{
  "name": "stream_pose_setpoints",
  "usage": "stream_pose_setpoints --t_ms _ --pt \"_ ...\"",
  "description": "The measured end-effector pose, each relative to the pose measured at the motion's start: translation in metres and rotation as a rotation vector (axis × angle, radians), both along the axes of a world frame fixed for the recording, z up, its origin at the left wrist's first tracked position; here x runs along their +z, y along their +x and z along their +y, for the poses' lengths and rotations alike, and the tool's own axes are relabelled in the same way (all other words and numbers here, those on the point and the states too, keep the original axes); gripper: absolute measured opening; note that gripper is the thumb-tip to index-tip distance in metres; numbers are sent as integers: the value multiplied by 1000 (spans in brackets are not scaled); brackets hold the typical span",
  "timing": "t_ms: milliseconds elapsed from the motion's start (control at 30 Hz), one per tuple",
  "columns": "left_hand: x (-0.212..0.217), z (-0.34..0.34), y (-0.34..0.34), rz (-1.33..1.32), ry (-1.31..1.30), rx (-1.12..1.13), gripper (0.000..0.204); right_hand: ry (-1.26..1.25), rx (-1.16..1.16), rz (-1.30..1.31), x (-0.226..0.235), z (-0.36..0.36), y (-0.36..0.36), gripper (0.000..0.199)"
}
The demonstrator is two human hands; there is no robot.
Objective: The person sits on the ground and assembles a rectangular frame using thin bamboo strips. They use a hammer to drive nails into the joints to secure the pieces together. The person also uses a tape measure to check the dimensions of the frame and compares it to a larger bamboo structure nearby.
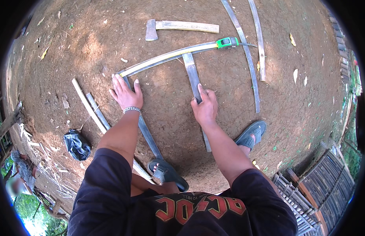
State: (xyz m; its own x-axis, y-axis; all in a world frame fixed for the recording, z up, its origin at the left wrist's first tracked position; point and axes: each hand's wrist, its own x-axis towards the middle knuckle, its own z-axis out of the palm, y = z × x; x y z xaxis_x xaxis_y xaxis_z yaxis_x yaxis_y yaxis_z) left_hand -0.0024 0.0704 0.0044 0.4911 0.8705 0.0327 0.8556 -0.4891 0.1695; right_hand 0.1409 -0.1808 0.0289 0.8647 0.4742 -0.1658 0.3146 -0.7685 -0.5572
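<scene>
On the ground, a long dark bamboo strip [208, 48] lies crosswise, and the yellow blade of a green and black tape measure [227, 42] runs along it. My left hand [127, 94] rests flat with fingers stretched at the strip's left end, touching the blade's tip. Beneath that palm a second bamboo strip [147, 133] slants back toward my left foot. With closed fingers, my right hand [206, 105] grips a third bamboo strip [191, 70], whose far end meets the crosswise one. Its lower part passes under my forearm.
Beyond the crosswise strip lies an axe [186, 26] with a wooden handle. Two long strips [249, 59] are at the right. Left are pale poles [88, 104] and a black plastic bag [77, 144]. A bamboo structure [326, 185] stands lower right; a person [23, 169] is far left.
</scene>
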Motion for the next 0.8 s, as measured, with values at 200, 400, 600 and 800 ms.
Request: stream_pose_setpoints --t_ms 200,400,600,800 --pt "1 0 1 -2 11 -7 84 1 0 -12 -2 3 3 63" --pt "-1 0 1 4 11 -3 84 -35 21 23 3 5 8 64" --pt "0 1 0 -11 6 -3 84 43 67 -161 6 20 53 70" --pt "-1 1 0 7 -21 9 86 -94 434 -353 28 84 147 65"
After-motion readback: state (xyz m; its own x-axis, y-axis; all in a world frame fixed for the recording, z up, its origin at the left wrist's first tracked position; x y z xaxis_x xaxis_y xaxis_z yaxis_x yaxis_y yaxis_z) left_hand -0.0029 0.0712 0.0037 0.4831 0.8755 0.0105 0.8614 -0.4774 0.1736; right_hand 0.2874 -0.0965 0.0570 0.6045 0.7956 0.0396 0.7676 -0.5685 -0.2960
